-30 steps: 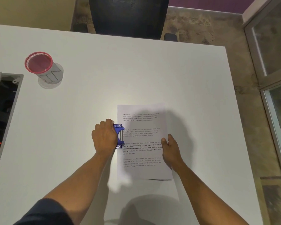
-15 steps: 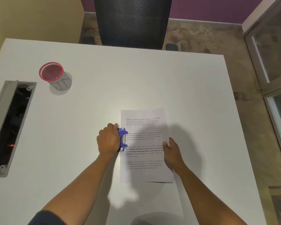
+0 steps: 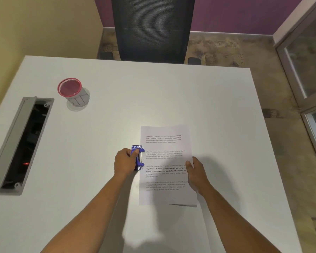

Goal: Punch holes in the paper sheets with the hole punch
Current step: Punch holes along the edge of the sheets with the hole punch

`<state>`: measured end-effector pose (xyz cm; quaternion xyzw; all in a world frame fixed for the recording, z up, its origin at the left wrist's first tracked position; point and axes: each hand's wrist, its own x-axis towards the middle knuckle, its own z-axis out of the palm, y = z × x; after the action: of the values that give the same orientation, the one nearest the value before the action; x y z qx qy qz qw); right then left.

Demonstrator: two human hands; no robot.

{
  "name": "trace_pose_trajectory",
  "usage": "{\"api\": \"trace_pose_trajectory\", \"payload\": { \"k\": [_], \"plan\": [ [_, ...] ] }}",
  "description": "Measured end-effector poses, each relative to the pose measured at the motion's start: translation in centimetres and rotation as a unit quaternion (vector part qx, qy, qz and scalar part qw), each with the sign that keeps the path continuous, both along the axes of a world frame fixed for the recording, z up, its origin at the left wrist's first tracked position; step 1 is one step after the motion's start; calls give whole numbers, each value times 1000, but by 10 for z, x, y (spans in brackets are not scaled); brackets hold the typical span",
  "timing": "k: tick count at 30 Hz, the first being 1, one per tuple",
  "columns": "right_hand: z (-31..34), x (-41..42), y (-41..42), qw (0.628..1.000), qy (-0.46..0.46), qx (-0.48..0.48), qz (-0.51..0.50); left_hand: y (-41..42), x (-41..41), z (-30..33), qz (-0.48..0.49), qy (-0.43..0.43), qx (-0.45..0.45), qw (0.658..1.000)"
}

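Observation:
Printed paper sheets (image 3: 165, 161) lie stacked on the white table (image 3: 153, 97), long side running away from me. A blue hole punch (image 3: 139, 157) sits at the middle of the stack's left edge, with the paper edge at its mouth. My left hand (image 3: 125, 161) is wrapped around the punch, thumb on top of its lever. My right hand (image 3: 196, 170) rests on the stack's right edge, thumb on top of the sheets and fingers curled at the edge. A lower sheet peeks out at the stack's near right corner.
A red-rimmed mesh pen cup (image 3: 71, 91) stands at the far left. An open grey cable tray (image 3: 20, 143) is cut into the table's left side. A black mesh chair (image 3: 151, 28) stands beyond the far edge. A glass door (image 3: 306, 66) is at the right.
The view tilted up, showing more of the chair and wall. My left hand shifted on the punch, uncovering more of its top; my right thumb now lies on the sheets.

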<state>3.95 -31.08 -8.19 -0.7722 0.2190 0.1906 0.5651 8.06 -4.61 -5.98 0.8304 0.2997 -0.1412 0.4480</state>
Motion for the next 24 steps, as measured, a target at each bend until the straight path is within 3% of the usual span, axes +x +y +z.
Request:
{"api": "trace_pose_trajectory", "payload": {
  "k": [17, 21, 24],
  "plan": [
    [25, -23, -18, 1000, -21, -15, -9, 49, -22, 6, -10, 55, 39, 998],
    [31, -30, -19, 1000, -15, 13, -21, 48, -27, 14, 6, -3, 85, 996],
    [39, -38, -21, 998, -9, 48, -35, 34, -33, 31, -12, -111, 88, 990]
  ]
}}
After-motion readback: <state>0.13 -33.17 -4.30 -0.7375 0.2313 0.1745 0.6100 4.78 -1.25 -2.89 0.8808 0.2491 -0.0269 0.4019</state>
